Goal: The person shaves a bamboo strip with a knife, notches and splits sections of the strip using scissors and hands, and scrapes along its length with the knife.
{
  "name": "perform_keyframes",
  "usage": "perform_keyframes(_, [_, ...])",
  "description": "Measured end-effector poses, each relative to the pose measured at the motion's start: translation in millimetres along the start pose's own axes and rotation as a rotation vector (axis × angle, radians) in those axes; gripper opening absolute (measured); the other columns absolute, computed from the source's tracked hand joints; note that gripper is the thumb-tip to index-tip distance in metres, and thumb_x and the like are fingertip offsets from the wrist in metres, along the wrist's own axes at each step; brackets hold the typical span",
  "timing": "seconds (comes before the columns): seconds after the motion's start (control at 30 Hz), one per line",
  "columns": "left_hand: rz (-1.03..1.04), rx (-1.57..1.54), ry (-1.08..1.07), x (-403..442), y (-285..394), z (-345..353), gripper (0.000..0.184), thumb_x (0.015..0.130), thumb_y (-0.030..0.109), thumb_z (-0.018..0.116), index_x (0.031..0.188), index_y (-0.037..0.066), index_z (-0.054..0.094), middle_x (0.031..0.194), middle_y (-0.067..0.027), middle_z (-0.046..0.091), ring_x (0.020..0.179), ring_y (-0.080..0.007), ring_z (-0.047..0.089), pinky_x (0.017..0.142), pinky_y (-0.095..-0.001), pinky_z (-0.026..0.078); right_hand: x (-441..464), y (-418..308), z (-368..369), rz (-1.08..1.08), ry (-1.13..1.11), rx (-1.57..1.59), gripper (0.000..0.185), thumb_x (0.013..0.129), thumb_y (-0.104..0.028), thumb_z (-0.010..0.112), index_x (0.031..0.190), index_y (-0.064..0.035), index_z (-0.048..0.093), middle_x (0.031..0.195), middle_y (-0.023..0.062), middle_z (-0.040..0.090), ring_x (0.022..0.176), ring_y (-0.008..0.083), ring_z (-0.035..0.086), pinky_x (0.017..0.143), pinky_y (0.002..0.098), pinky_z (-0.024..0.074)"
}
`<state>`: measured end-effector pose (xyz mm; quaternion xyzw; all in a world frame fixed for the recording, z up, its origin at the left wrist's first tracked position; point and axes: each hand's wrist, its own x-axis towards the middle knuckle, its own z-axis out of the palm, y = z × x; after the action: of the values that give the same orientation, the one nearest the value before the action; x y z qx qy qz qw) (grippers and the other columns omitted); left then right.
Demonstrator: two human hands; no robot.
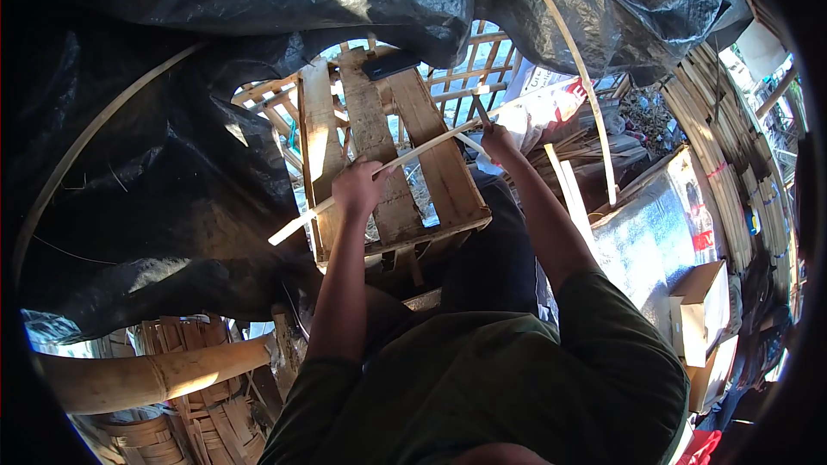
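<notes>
A long pale bamboo strip [419, 150] lies slantwise over a slatted wooden bench [373, 142], its near end at the lower left. My left hand [357, 187] is closed around the strip near that end. Further along, at the bench's right side, my right hand [500, 143] is closed on the handle of a knife [480, 107], whose blade points up beside the strip. A second short pale piece shows just below the strip near my right hand. The dark phone-like object [389, 65] rests on the bench's far end.
Black plastic sheeting [164, 181] hangs at left and above. Upright pale strips [568, 189] stand right of my right forearm. Further right are a silver foil-covered box [642, 232], a cardboard box [699, 306] and bundled bamboo poles [724, 155]. A thick bamboo pole [155, 379] crosses the lower left.
</notes>
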<state>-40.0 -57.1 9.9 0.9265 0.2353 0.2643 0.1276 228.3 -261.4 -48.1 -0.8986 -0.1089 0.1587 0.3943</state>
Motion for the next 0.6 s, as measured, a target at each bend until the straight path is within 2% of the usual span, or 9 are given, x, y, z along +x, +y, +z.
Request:
perform_keyframes(0.07, [-0.003,-0.01,-0.009,1.7,0.7,-1.0,0.031,0.083,0.048,0.069,0.079,0.018,0.073,0.077,-0.0061,0.06,0.073,-0.0286,0.065,0.062,-0.0405,0.05,12.5,-1.8,-4.8,0.015,-0.006,0.016,0.048,0.102,-0.038,0.036,0.1,0.0021,0.062,0.059,0.0135,0.059,0.041,0.0264,0.059,0.039,0.0402,0.0501])
perform_keyframes(0.13, [0.006,-0.001,0.005,0.8,-2.1,2.7,0.03,0.083,0.048,0.069,0.08,0.018,0.074,0.077,-0.0057,0.061,0.074,-0.0283,0.065,0.062,-0.0402,0.05,27.7,-2.6,-13.8,0.191,-0.24,0.021,0.044,0.102,-0.036,0.037,0.094,0.0021,0.059,0.057,0.0116,0.056,0.04,0.0248,0.058,0.038,0.0394,0.0492])
perform_keyframes(0.17, [0.022,0.006,0.024,1.4,-2.7,4.2,0.029,0.084,0.047,0.068,0.081,0.019,0.074,0.078,-0.0054,0.061,0.074,-0.0279,0.065,0.063,-0.0399,0.05,31.1,1.2,-16.0,0.056,-0.231,0.136,0.039,0.103,-0.031,0.039,0.09,0.001,0.056,0.055,0.0091,0.053,0.04,0.0235,0.057,0.037,0.0394,0.0485])
perform_keyframes(0.27, [-0.01,-0.014,-0.049,3.7,0.0,1.2,0.028,0.084,0.046,0.068,0.082,0.02,0.075,0.078,-0.005,0.061,0.074,-0.0272,0.065,0.063,-0.0393,0.05,10.7,-21.8,-26.2,-0.009,-0.197,0.13,0.037,0.103,-0.029,0.039,0.092,0.0026,0.056,0.057,0.0105,0.055,0.044,0.0243,0.06,0.038,0.0397,0.0491])
perform_keyframes(0.33, [0.003,-0.018,-0.053,3.9,0.3,0.7,0.027,0.084,0.046,0.068,0.082,0.02,0.075,0.078,-0.0049,0.062,0.074,-0.0269,0.065,0.063,-0.0392,0.05,21.6,-11.2,-11.9,-0.197,-0.155,-0.364,0.037,0.103,-0.029,0.04,0.098,0.0035,0.057,0.063,0.0149,0.061,0.049,0.0264,0.064,0.04,0.0399,0.0503])
perform_keyframes(0.37, [0.009,-0.024,-0.053,4.6,0.4,0.2,0.026,0.084,0.045,0.068,0.082,0.02,0.075,0.078,-0.0048,0.062,0.074,-0.0267,0.065,0.064,-0.0391,0.05,17.0,-16.4,-13.4,-0.196,-0.152,-0.359,0.037,0.103,-0.029,0.04,0.098,0.0035,0.057,0.063,0.0149,0.061,0.049,0.0264,0.064,0.04,0.0399,0.0503])
perform_keyframes(0.4, [0.013,-0.022,-0.052,6.1,1.6,-0.9,0.026,0.084,0.045,0.068,0.082,0.02,0.075,0.078,-0.0048,0.062,0.074,-0.0267,0.065,0.064,-0.0391,0.05,10.1,-24.5,-16.5,-0.147,-0.145,-0.327,0.029,0.097,-0.019,0.044,0.104,0.0047,0.059,0.075,0.0202,0.065,0.061,0.0318,0.067,0.05,0.0422,0.054])
perform_keyframes(0.43, [-0.004,-0.007,-0.067,6.7,2.9,-1.9,0.026,0.084,0.045,0.069,0.083,0.02,0.075,0.078,-0.0048,0.062,0.074,-0.0265,0.065,0.064,-0.0392,0.05,2.5,-32.9,-19.1,-0.1,-0.14,-0.296,0.028,0.09,-0.009,0.049,0.111,0.0058,0.06,0.087,0.0256,0.069,0.074,0.0372,0.071,0.059,0.0445,0.0577])
perform_keyframes(0.6, [0.0,0.003,-0.012,2.8,2.5,1.1,0.026,0.084,0.046,0.069,0.082,0.02,0.075,0.079,-0.0047,0.062,0.075,-0.0263,0.066,0.064,-0.0396,0.051,2.2,-27.3,-8.4,-0.076,-0.066,-0.219,0.032,0.087,-0.011,0.052,0.114,0.0045,0.061,0.096,0.0273,0.068,0.089,0.0398,0.07,0.072,0.0462,0.057])
